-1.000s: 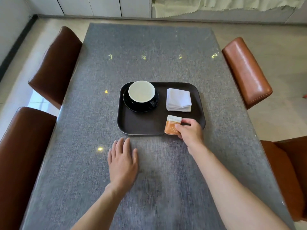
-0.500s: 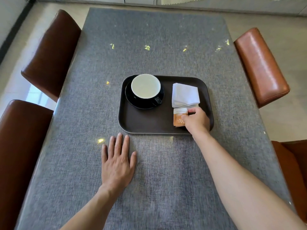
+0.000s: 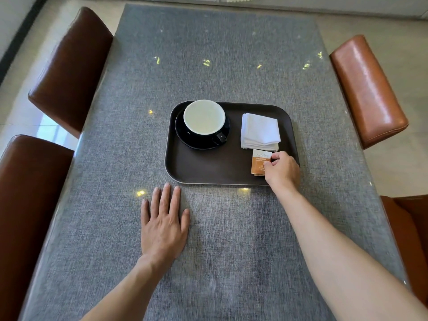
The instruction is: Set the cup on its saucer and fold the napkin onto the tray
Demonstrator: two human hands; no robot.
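Dark brown, the tray (image 3: 176,163) carries everything the task names: we see the cup (image 3: 204,117) seated on its black saucer (image 3: 196,142) at the far left, and the white napkin (image 3: 259,131) folded in a stack at the far right. We judge both steps done, with only a small finishing touch in hand. Our right hand (image 3: 281,170) pinches an orange sachet (image 3: 259,162) just in front of the napkin, laying it on the tray. The left hand (image 3: 163,224) lies flat and relaxed on the table (image 3: 231,251), fingers straight, gripping nothing. Next we would let go of the sachet and draw the hand back without nudging the napkin. The table wears a grey woven cover under a glossy sheet that throws back small lights. Brown chairs (image 3: 69,70) stand on both sides, on a pale tiled floor (image 3: 412,158).
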